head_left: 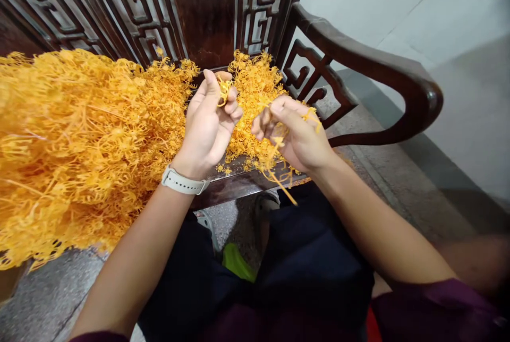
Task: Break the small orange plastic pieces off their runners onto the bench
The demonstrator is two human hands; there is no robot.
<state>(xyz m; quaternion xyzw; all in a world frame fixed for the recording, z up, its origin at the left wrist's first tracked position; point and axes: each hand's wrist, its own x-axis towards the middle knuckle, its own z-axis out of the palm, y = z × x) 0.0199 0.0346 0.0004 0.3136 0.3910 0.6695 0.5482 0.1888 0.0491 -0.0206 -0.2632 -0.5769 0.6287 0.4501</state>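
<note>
My left hand point(209, 124), with a pale watch strap point(185, 181) on its wrist, is closed, thumb and fingers pinching a small orange plastic flower piece point(224, 92). To its right, my right hand point(303, 137) curls around an orange plastic flower sprig point(283, 185). The sprig's stem hangs below the palm, and more orange bits stick out above the hand. Its fingertips are partly hidden. Both hands are over a pile of loose orange flower pieces point(255, 79) on the dark wooden bench point(235, 185). The hands are apart from each other.
A large heap of orange plastic flower sprigs point(91, 140) fills the left side. Behind stands the bench's carved back point(207, 13); its curved armrest point(370, 55) is on the right. A bright green object point(238, 262) lies on the floor between my legs.
</note>
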